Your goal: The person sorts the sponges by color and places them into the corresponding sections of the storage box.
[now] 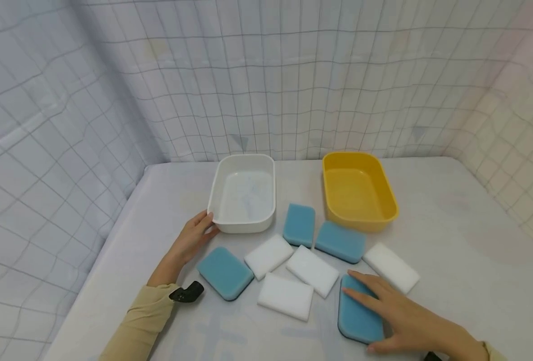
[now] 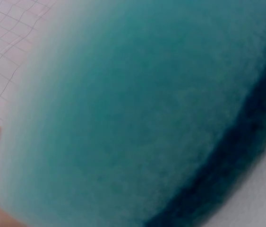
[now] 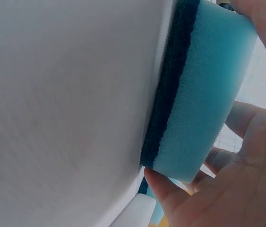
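Note:
My left hand [image 1: 193, 239] holds the near-left corner of a white plastic tub [image 1: 243, 227], its fingers at the outer wall and rim. Just below that hand lies a blue sponge [image 1: 225, 273] with a dark scouring layer underneath; it fills most of the left wrist view. On the right, my right hand [image 1: 397, 316] spans another blue sponge [image 1: 358, 316] lengthwise. In the right wrist view that sponge [image 3: 208, 90] sits between the thumb at one end and the fingertips at the other, dark side against the table.
A yellow tub [image 1: 361, 223] stands at the back right. Two more blue sponges [image 1: 299, 224] lie in front of the tubs. Several white sponge blocks [image 1: 286, 296] are scattered across the middle and right. Gridded white cloth [image 1: 293, 85] hangs behind and at both sides.

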### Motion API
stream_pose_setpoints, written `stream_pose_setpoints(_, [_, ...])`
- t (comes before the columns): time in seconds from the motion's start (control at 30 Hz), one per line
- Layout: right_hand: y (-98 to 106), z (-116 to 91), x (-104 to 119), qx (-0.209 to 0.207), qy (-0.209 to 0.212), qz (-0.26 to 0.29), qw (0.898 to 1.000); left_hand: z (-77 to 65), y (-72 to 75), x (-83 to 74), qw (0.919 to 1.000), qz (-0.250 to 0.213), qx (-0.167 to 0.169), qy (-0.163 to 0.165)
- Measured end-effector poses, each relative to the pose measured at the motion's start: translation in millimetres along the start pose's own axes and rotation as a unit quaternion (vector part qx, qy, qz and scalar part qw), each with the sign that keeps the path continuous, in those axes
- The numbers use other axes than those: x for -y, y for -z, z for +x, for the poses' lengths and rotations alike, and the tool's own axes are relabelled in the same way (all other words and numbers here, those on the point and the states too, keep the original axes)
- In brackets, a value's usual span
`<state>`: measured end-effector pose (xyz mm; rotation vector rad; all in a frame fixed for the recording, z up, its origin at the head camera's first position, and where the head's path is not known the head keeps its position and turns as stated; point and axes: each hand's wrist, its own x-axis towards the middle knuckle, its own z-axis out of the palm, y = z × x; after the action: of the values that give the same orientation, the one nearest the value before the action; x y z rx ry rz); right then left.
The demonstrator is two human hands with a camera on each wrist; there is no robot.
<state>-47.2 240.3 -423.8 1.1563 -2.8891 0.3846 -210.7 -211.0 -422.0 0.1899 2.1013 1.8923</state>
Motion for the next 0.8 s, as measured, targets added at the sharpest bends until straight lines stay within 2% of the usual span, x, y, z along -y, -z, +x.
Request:
stream_pose_setpoints(0.43, [-0.3,-0.3,0.1,-0.019,0.013,-0.01,1.0,-1.7,-0.1,0.7,1.0,-0.005,-0.004,-0.001])
stream_pose_setpoints(0.8, [4.0,-2.5,1.4,-0.029,0.004,-0.02,0.999,0.8,-1.8,-0.8,0.9999,-0.008,-0.004,-0.006])
